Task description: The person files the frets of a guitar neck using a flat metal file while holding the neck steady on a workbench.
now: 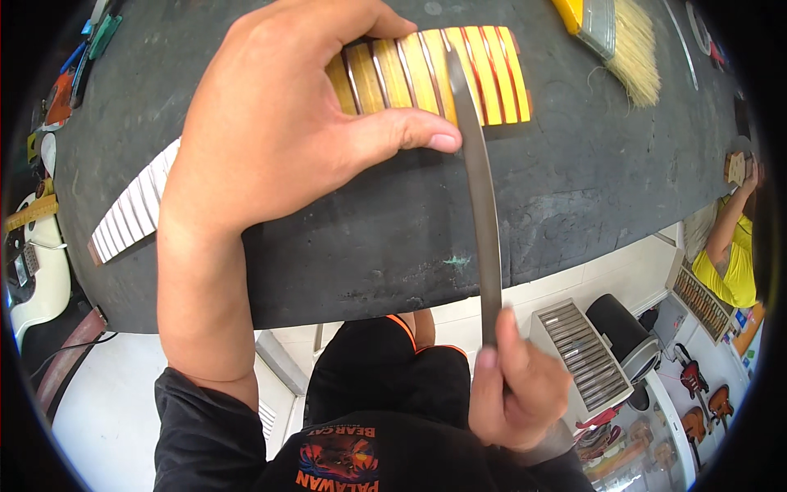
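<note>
Grey file [484,205] across yellow-taped fretboard [422,72]

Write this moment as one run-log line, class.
Left hand: gripping striped fretboard | right hand: holding long file | file's far end: over yellow strips | nearby: paintbrush on dark table

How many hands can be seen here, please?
3: the left hand, upper centre-left, gripping the yellow striped board; the right hand, lower centre-right, holding the metal file; and a co-worker's hand at far right. The co-worker's other hand may be hidden.
</note>
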### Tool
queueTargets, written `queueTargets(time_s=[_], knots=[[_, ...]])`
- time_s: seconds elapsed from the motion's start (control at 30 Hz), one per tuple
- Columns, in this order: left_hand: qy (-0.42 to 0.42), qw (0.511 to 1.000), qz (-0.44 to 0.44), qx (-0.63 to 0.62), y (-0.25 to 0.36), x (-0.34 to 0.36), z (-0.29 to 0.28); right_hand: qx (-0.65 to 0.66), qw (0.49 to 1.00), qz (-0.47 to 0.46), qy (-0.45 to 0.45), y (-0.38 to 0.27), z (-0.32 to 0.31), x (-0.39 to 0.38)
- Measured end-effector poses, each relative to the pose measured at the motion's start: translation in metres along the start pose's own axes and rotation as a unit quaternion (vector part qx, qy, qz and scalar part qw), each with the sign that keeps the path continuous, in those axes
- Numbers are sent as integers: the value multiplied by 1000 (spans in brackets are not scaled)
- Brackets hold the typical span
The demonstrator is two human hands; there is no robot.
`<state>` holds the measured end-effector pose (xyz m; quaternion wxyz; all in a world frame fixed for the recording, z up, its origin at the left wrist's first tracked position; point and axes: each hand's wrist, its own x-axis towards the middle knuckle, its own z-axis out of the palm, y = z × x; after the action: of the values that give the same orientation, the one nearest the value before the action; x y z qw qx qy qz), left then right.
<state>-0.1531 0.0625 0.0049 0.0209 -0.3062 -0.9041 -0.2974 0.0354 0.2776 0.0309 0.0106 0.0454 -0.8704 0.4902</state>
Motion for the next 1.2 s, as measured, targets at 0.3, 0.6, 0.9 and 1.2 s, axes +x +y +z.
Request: queueTargets(time_s=[0.3,0.6,0.9,1.2], knots=[[-11,999,-31,-17,2,0,-1,-28,999,31,5,12,17,69],[-29,999,-4,25,1,4,-1,34,999,1,-6,5,0,-2],[-14,1000,-15,-11,0,4,-1,25,997,68,-2,13,22,86],[-16,1000,-10,-15,-2,2,-1,29,998,28,-43,10,0,-18]])
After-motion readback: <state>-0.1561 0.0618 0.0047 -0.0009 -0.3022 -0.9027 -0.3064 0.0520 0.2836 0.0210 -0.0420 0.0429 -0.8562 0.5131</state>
